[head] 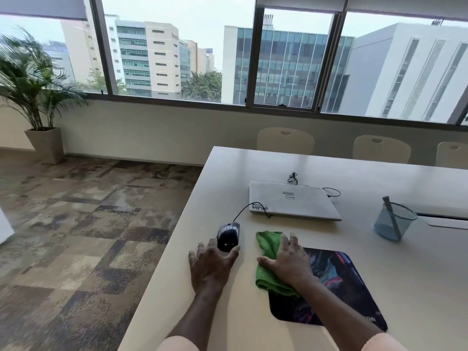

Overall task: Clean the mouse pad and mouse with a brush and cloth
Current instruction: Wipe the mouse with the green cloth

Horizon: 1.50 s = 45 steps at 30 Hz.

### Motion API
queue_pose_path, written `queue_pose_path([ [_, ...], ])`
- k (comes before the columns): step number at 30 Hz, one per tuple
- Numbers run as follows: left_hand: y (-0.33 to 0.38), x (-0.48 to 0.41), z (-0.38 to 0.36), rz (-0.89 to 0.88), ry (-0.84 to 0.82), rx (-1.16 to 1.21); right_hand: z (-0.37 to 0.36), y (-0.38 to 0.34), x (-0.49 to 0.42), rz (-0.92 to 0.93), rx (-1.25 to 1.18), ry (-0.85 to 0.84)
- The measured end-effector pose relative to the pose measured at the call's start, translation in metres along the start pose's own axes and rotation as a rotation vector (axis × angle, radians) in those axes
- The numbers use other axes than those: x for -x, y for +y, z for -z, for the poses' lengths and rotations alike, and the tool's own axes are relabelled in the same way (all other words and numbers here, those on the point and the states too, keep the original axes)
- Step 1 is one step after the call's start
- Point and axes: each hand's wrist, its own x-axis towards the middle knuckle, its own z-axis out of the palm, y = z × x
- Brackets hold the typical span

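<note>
Frankly, blur left contact unclear: your left hand [211, 263] lay spread and relaxed, gripping nothing, thumb and forefinger flanking the mouse [229, 234] at lower centre. Rightward, your flat, unclenched right hand [291, 262] pressed the green cloth [268, 245] over the mouse pad's [339, 282] hidden left edge.

I see my right hand [291, 262] pressing flat on the green cloth [268, 249] at the 9 o'clock edge of the mouse pad [336, 287]. My left hand [212, 262] lies spread, touching the mouse [228, 235] at 10 o'clock. The brush [391, 216] stands in a mesh cup [405, 224] at 2 o'clock.
</note>
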Motion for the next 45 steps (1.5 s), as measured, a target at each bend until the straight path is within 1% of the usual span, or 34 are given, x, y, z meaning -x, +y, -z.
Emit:
queue_pose_path([
  [2,0.001,0.001,0.003,-0.003,0.005,0.052,-0.01,-0.002,0.002,0.014,-0.005,0.018],
  [4,0.002,0.002,0.005,-0.018,0.016,0.106,-0.01,-0.005,-0.001,0.107,-0.08,0.087],
  [6,0.003,0.004,0.009,-0.024,0.017,0.147,-0.004,-0.011,-0.007,0.197,-0.124,0.117],
  [10,0.004,0.006,0.013,-0.028,0.0,0.167,0.009,-0.023,-0.038,0.274,-0.156,0.146],
  [13,0.004,0.007,0.014,-0.03,-0.003,0.182,0.017,-0.03,-0.065,0.301,-0.123,0.092],
  [17,0.005,0.006,0.013,-0.017,0.006,0.177,0.001,-0.036,-0.09,0.458,0.155,-0.092],
  [23,0.006,0.006,0.012,-0.006,0.017,0.166,-0.007,-0.041,-0.097,0.684,0.208,-0.167],
  [28,0.006,0.006,0.014,-0.001,0.02,0.207,-0.01,-0.048,-0.083,0.882,0.256,-0.156],
  [32,0.005,0.006,0.015,0.016,0.024,0.256,-0.013,-0.051,-0.065,1.097,0.302,-0.071],
  [35,0.004,0.006,0.016,-0.005,0.029,0.313,-0.014,-0.052,-0.051,1.224,0.195,-0.031],
  [37,0.002,0.007,0.017,-0.014,0.031,0.338,-0.015,-0.051,-0.045,1.2,0.103,-0.074],
  [40,0.001,0.007,0.019,0.007,0.018,0.366,-0.007,-0.051,-0.04,0.992,-0.055,-0.129],
  [43,0.002,0.009,0.021,0.003,0.03,0.381,-0.001,-0.054,-0.045,0.853,-0.119,-0.034],
  [45,0.002,0.011,0.022,-0.007,0.045,0.394,0.0,-0.056,-0.049,0.74,-0.105,0.005],
])
